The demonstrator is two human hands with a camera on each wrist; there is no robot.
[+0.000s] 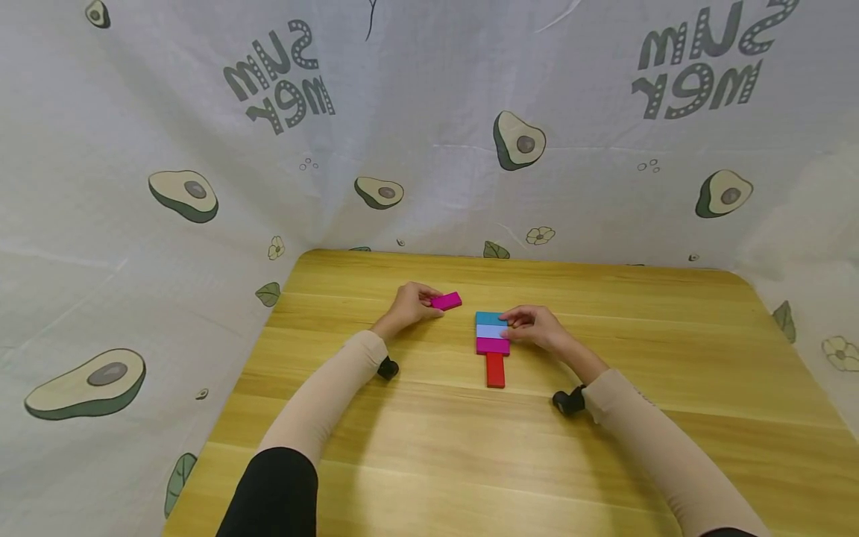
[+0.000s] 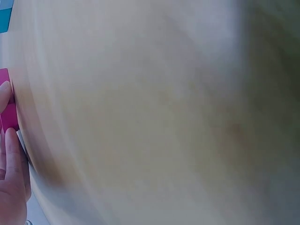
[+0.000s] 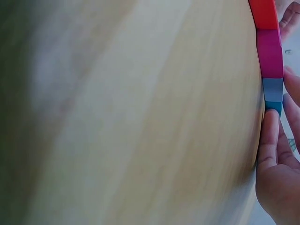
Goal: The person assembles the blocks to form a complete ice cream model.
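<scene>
On the wooden table lies a row of flat blocks: a teal block [image 1: 492,318] at the far end, then a light blue block [image 1: 491,331] and a magenta block [image 1: 493,346], touching side by side. A red block [image 1: 495,371] extends lengthwise from the magenta one toward the person. My right hand [image 1: 537,328] holds the teal block at its right end, the thumb beside the light blue block; the fingers partly cover these ends. To the left of the row, my left hand [image 1: 412,304] pinches a second magenta block [image 1: 448,300] between thumb and fingers.
The table [image 1: 429,447] has a light wood grain and rounded far corners. A white cloth [image 1: 429,82] printed with avocados hangs behind it and along its sides. Small black wrist cameras sit on the left wrist [image 1: 388,368] and right wrist [image 1: 569,401].
</scene>
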